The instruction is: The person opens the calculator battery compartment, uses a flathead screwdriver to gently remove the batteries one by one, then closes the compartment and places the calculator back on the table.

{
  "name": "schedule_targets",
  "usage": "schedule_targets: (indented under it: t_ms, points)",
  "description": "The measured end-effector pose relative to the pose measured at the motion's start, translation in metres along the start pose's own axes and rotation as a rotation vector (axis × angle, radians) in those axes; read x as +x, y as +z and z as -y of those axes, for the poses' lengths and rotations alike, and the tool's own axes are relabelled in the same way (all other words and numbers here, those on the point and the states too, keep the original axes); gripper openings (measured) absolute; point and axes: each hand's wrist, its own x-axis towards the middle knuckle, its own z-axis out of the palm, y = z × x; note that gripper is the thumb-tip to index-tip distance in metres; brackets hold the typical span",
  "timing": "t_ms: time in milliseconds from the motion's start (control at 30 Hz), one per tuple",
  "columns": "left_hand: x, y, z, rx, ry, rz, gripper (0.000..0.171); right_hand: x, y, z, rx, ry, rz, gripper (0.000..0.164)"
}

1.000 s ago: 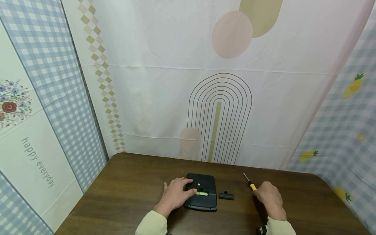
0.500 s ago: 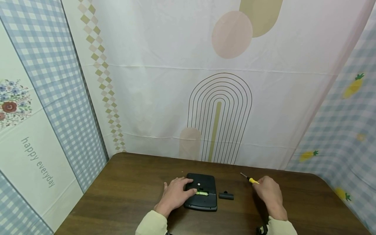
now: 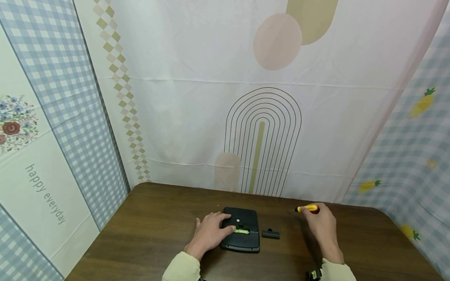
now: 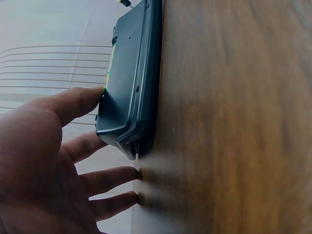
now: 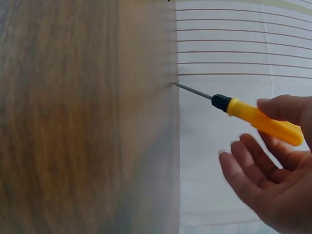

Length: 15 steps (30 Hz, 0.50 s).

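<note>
A black device, shaped like a calculator, lies face down with its battery bay uncovered. One light-green battery shows in the bay. My left hand rests on the device's left side; its thumb presses near the battery, and two other fingertips touch the table in the left wrist view. Between thumb and index finger my right hand pinches the yellow handle of a screwdriver. The screwdriver points left, its tip at or just above the table. The other right fingers are loosely bent.
A small black battery cover lies just right of the device, between the two hands. The brown wooden table ends at a patterned white cloth behind. Checked cloths hang at both sides.
My right hand has moved slightly away from me, and the screwdriver has swung from pointing away to pointing left. The left hand, device and cover have not moved.
</note>
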Motion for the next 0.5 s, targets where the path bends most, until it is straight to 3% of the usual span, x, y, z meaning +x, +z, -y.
schedule_targets:
  t_ms: [267, 500]
  points:
    - [-0.0002, 0.0, 0.0003, -0.003, -0.005, 0.002, 0.049, -0.0037, 0.0043, 0.0031, 0.079, -0.009, -0.061, 0.046]
    - [0.0002, 0.0006, 0.0009, -0.003, -0.003, -0.004, 0.049, -0.0039, 0.0095, 0.0074, 0.159, -0.006, -0.101, 0.042]
